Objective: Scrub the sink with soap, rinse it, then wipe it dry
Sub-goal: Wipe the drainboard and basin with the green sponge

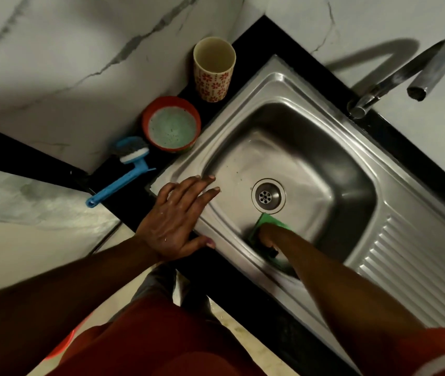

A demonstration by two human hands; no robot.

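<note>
Head view: a steel sink [245, 104] is set into a black bench [239, 290] in a corner of marble-patterned wall. The basin has a round drain [268, 196] in the middle of its floor, and a ridged draining board [405, 256] runs off to the right. A curved metal tap [405, 74] rises from the far edge, its spout hanging over the basin's far corner.

The left hand [178, 221] lies flat on the sink's near-left rim. Its grip is released, with the fingers straight and spread, their tips reaching over the basin edge and the thumb lying along the rim.

The right hand [267, 237] is down inside the basin, on a green scrub pad [274, 221]. The pad lies on the basin floor just on the near side of the drain, touching its ring. The hand is seen from behind the wrist and is blurred, so I cannot tell whether its grip is clenched round the pad or only pressing it.

On the bench left of the sink stand a flowered cup [214, 71] and a red tub [172, 126] of pale green soap. A blue brush [123, 169] lies nearest the person.
</note>
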